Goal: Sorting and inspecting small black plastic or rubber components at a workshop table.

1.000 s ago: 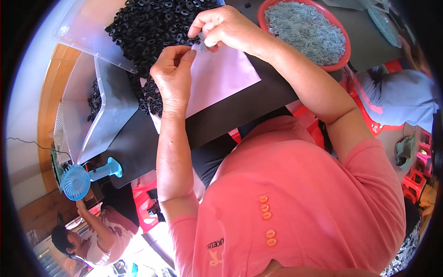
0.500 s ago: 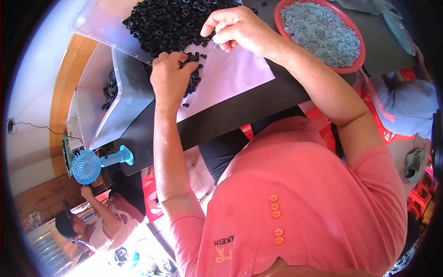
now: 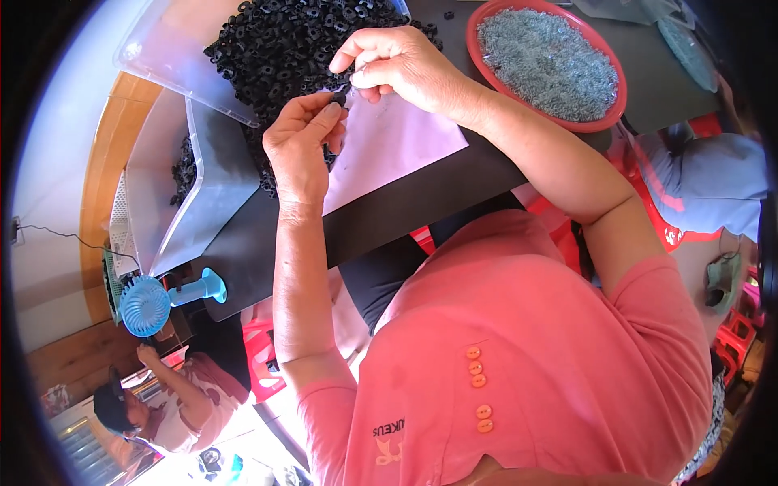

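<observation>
My left hand (image 3: 301, 150) pinches a small black plastic part (image 3: 339, 99) between thumb and fingers, above a pale sheet (image 3: 397, 146). Close beside it, my right hand (image 3: 405, 69) has its thumb and fingers pressed together, on a tiny shiny piece at the black part; its exact shape is too small to tell. Beyond both hands lies a large heap of black plastic parts (image 3: 279, 53), some of them spilling onto the sheet. To the right stands a red round tray (image 3: 613, 109) filled with small silvery pieces (image 3: 551, 65).
Clear plastic bins (image 3: 223, 158) stand at the left, one with black parts inside. A blue fan (image 3: 146, 305) sits at the table's (image 3: 421, 190) left edge. One person (image 3: 190, 401) is at the lower left, another person's clothed leg (image 3: 705, 178) at the right. Red stools (image 3: 733, 340) stand nearby.
My left hand has risen from the loose parts on the sheet and now holds a black part. My right hand has come slightly left, and the two hands now nearly meet.
</observation>
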Demonstrator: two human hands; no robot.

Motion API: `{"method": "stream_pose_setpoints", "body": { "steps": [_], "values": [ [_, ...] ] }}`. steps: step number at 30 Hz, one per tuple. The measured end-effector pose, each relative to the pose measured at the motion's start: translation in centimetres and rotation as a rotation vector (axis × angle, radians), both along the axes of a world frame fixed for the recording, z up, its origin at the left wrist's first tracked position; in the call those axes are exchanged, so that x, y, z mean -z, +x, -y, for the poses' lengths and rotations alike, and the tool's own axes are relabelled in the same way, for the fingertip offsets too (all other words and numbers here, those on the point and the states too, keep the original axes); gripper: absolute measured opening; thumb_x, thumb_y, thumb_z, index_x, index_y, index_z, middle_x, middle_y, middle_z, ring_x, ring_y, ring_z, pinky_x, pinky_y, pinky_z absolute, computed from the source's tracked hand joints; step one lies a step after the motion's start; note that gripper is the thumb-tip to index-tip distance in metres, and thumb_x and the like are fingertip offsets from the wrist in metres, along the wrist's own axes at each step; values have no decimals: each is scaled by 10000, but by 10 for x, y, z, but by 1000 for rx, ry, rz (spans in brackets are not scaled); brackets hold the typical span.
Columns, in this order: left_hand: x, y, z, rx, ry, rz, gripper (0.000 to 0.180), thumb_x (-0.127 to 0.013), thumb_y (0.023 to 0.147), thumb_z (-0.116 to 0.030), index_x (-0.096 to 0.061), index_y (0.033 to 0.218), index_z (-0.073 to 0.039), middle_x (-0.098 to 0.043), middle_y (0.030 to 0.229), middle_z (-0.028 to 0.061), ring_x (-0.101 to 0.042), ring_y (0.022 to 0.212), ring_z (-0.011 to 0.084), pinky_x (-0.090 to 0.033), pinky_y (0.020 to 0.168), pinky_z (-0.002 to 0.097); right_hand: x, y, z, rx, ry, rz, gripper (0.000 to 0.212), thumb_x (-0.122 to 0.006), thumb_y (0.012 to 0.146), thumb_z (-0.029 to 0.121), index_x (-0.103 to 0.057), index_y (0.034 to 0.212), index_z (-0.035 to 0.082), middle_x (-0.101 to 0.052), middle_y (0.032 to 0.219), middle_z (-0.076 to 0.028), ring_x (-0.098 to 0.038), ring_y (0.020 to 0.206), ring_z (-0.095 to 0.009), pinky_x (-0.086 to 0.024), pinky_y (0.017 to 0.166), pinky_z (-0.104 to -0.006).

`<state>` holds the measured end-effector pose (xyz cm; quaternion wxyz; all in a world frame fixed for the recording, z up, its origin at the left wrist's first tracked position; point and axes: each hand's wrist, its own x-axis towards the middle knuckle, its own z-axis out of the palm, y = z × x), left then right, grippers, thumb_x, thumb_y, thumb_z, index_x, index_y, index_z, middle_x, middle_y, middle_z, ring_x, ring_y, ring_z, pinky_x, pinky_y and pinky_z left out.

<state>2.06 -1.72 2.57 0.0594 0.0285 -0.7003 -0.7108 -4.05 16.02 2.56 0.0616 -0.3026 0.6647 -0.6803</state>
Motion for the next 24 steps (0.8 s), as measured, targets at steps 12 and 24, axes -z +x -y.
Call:
{"method": "stream_pose_setpoints", "body": {
  "steps": [12, 24],
  "values": [
    [10, 7, -8, 7, 228, -33, 142, -659, 849, 9, -615, 974, 59, -655, 773, 110, -604, 612, 142, -437, 501, 237, 3, 5, 7, 29, 7, -111, 192, -559, 832, -10, -650, 1000, -20, -632, 694, -57, -584, 642, -93, -486, 611, -250],
    [16, 9, -10, -60, 162, -33, 125, -696, 756, 66, -639, 867, 66, -632, 705, 87, -570, 530, 123, -399, 438, 217, 6, 10, 12, 139, 121, -260, 201, -570, 860, 14, -666, 1037, 29, -659, 800, -17, -604, 745, -54, -506, 707, -222]
  ]
}}
